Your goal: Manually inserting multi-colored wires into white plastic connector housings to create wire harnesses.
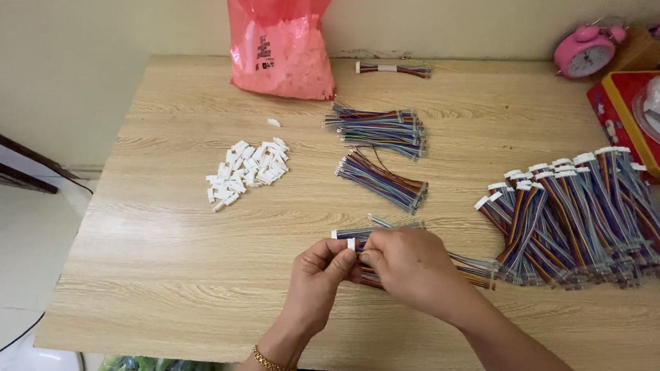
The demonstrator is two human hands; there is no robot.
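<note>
— What's nearest, down at six o'clock?

— Both hands, meeting over the near part of the counter (pixel 192 276). The left hand (pixel 325 270) wears a gold bracelet (pixel 272 364) and pinches a small white connector (pixel 350 243) between thumb and fingertips. The right hand (pixel 408 264) is curled, its fingertips pinching a multicoloured wire bundle (pixel 469 267) just beside that connector.

— Where does that bundle lie?

— It runs out from under the right hand toward three o'clock, resting on the wood.

— And further out?

— At three o'clock, a big heap of wire harnesses with white ends (pixel 581 219). At twelve, two loose wire bunches (pixel 382 154). At ten o'clock, a pile of white connectors (pixel 249 171).

— And farthest?

— A red plastic bag of white pieces (pixel 280 46) at eleven, a single wire bundle (pixel 393 69) at twelve, and a pink alarm clock (pixel 584 50) with a red tin (pixel 629 121) at two o'clock.
</note>
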